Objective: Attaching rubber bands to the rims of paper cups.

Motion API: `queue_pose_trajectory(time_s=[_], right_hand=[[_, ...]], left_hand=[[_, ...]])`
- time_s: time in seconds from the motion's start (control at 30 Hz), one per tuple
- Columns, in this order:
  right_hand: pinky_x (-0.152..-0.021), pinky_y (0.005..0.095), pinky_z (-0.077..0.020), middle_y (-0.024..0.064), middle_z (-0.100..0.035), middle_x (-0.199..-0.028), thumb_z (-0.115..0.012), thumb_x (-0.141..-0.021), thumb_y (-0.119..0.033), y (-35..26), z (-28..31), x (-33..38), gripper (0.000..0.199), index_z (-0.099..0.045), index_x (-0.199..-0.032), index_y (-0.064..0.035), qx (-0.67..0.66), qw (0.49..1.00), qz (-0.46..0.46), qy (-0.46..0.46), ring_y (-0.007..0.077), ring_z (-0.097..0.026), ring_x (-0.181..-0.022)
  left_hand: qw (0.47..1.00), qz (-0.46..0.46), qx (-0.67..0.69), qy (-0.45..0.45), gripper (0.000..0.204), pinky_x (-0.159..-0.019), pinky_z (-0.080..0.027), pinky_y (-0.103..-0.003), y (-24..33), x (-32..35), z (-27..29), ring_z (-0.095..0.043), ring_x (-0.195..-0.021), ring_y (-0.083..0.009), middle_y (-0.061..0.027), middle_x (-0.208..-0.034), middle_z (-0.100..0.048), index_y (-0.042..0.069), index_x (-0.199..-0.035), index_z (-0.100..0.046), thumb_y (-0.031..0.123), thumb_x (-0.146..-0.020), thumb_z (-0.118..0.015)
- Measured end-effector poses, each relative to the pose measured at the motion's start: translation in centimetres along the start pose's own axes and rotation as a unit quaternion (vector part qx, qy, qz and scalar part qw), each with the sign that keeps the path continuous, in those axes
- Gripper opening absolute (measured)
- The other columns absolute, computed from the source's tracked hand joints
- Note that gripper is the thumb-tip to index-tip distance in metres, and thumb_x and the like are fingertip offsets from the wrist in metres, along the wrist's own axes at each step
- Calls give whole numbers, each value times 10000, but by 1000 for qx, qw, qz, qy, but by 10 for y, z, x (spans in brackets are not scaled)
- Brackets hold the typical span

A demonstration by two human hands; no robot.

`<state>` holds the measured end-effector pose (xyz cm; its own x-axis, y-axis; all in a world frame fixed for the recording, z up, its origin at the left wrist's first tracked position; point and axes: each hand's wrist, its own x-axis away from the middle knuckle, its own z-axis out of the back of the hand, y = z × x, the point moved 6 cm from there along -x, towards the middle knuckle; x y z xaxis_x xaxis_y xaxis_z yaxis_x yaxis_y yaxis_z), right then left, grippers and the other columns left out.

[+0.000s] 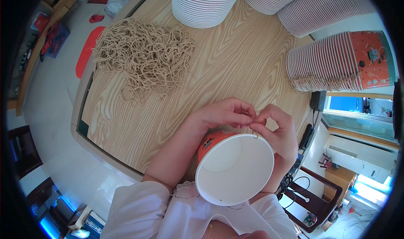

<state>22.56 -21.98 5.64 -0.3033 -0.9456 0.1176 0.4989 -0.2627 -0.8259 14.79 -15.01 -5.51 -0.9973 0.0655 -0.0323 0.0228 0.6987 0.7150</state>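
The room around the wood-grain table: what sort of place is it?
Possibly a home doubling as workspace: a red slipper lies on the pale floor, while tangled tan string and stacked white-rimmed paper tubs sit on the table.

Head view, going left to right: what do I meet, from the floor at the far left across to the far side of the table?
Blue container on the floor → tangled pile of tan cord → left hand → right hand → sideways stack of cups with cords along its side.
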Motion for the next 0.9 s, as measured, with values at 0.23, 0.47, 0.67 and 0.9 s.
queue_pose_trajectory(time_s=[0.23, 0.47, 0.67, 0.9], right_hand=[[-657, 260, -465, 57, -621, -745, -790, -759, -31, 2, 3, 1, 160, -646, -818, 7, -31, 999, 11, 10, 122, -589, -713], [-658, 256, -462, 48, -611, -728, -794, -748, -22, 2, 1, -1, 166, -639, -802, 2, -34, 999, 6, 10, 113, -574, -706], [-658, 254, -464, 41, -605, -720, -799, -739, -14, 3, 1, 0, 175, -633, -795, -11, -3, 1000, -9, -3, 111, -574, -705], [-675, 251, -463, 31, -592, -764, -807, -749, -28, 4, 2, -2, 232, -614, -878, -16, -36, 999, 0, -9, 106, -562, -731]], left_hand=[[999, 24, 16, 14, 136, -606, -376, -174, 3, 0, -2, -494, -702, -11, 76, -771, -568, 83, -921, -677, 217, -917, -651], [998, 47, 23, 25, 164, -609, -361, -174, -2, -3, -2, -484, -701, -13, 76, -782, -565, 71, -912, -678, 225, -930, -626], [998, 35, 17, 42, 190, -613, -382, -181, -1, -1, 3, -497, -703, -18, 61, -772, -579, 71, -917, -704, 248, -927, -635], [997, -77, -1, -17, 127, -768, -450, -227, 11, 3, 2, -583, -861, -76, 8, -929, -654, 8, -982, -714, 68, -875, -679]])
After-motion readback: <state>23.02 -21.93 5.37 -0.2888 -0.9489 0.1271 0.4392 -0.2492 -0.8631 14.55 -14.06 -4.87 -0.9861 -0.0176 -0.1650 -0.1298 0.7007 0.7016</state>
